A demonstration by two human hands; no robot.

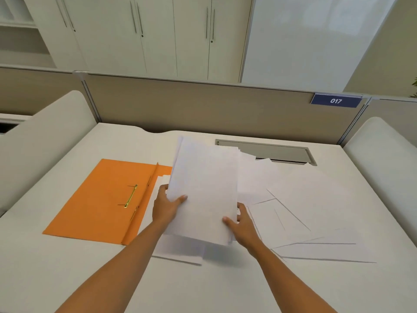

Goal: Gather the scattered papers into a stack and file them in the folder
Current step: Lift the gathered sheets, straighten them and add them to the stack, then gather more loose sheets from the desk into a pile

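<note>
A stack of white papers (204, 188) is lifted off the white desk, tilted toward me. My left hand (165, 206) grips its left edge, thumb on the front sheet. My right hand (240, 224) grips the lower right edge, thumb on the front too. An orange folder (101, 199) lies open on the desk to the left, with a gold metal fastener (130, 196) near its spine. Several loose white sheets (304, 211) are scattered on the desk to the right. More sheets (178, 249) lie under the lifted stack.
The white desk (56, 267) is bounded by a beige partition (203, 105) at the back with a blue sign "017" (335, 100). A grey cable flap (270, 152) sits at the desk's back right. White rounded side panels stand left and right. Cabinets are behind.
</note>
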